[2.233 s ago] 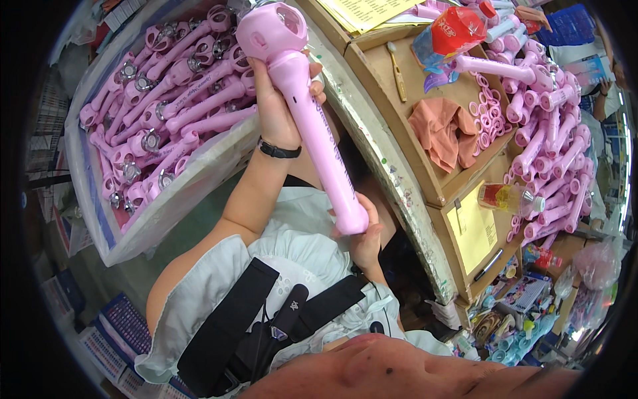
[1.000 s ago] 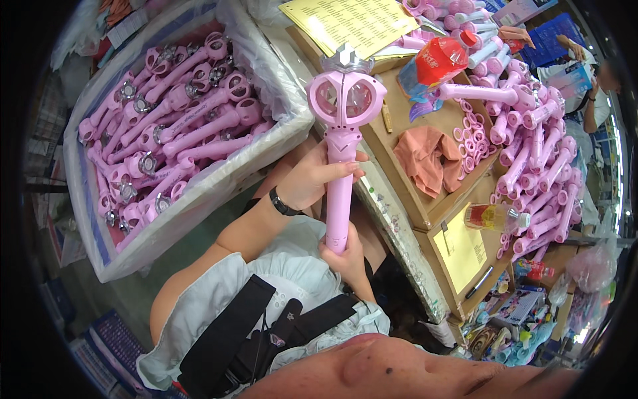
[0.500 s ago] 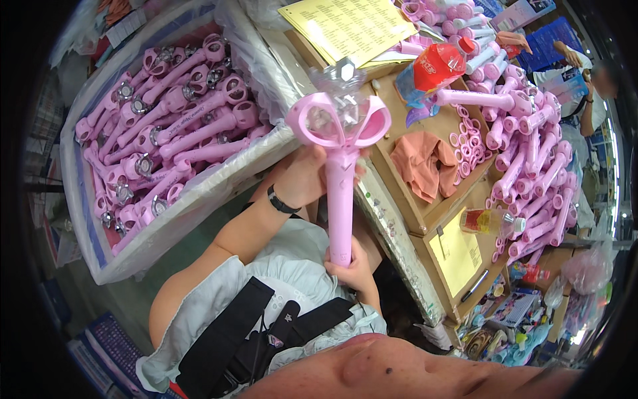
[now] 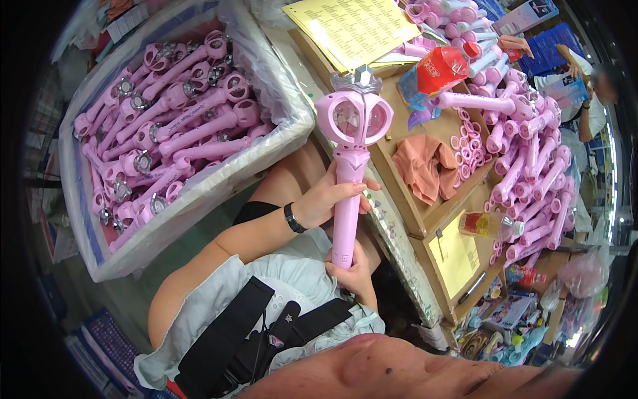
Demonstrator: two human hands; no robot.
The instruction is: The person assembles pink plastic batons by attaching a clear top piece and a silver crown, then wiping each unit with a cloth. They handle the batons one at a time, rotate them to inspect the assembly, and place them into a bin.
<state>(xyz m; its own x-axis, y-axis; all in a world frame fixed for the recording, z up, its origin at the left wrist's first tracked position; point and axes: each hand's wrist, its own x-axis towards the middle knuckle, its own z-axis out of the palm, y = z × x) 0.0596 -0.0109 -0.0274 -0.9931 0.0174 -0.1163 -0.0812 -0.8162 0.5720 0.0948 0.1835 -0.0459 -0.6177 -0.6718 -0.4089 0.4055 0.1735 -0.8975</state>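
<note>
Upright in front of me stands a pink light stick (image 4: 351, 166). Its round head has oval openings around a clear inner part, and a silver crown-shaped piece with a clear gem tops it. My left hand (image 4: 325, 199), a black band on its wrist, is closed round the upper handle, with the thumb across the front and fingertips showing on the far side. Lower down, my right hand (image 4: 355, 269) grips the bottom end of the handle, its fingers partly hidden.
At left, a plastic-lined bin (image 4: 189, 199) holds many similar light sticks (image 4: 199, 110). On the right bench lie a cardboard tray (image 4: 399, 193) with an orange cloth (image 4: 425, 163) and pink rings (image 4: 468, 149), piled pink handles (image 4: 538, 179), bottles and yellow sheets (image 4: 355, 30). Another person (image 4: 588, 100) is at far right.
The light stick's head has gone from spread apart to closed together, with the crown upright on top. My left hand has slid down from the collar onto the handle; the right hand stays at its base.
</note>
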